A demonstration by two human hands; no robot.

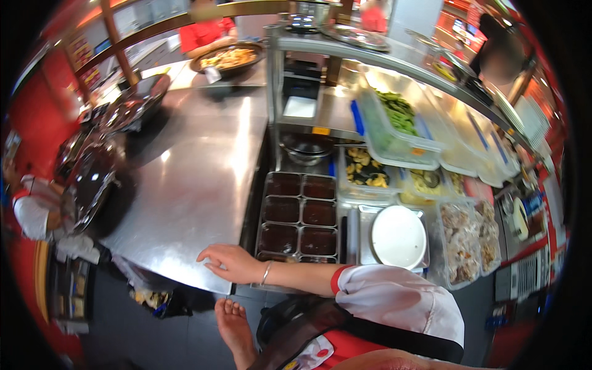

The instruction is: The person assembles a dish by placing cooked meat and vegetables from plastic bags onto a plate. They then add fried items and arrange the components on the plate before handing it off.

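My right hand [230, 262], with a bracelet on its wrist, hovers over or rests on the near edge of a stainless steel counter [199, 152]; contact is hard to tell. Its fingers bend loosely around nothing. Lower down, my left hand [235, 323] hangs in front of the counter edge with its fingers side by side and nothing visible in it. Right of the counter sit several metal pans of dark sauce [280, 210]. Beside them, a stack of white plates [398, 237] stands on a metal tray [366, 254].
Foil-covered bowls [95, 178] line the counter's left edge. A bowl of food [229, 58] stands at the far end near a person in red [203, 34]. Plastic tubs of greens [397, 108] and bagged food [460, 245] are at right. A bin bag [159, 300] is below the counter.
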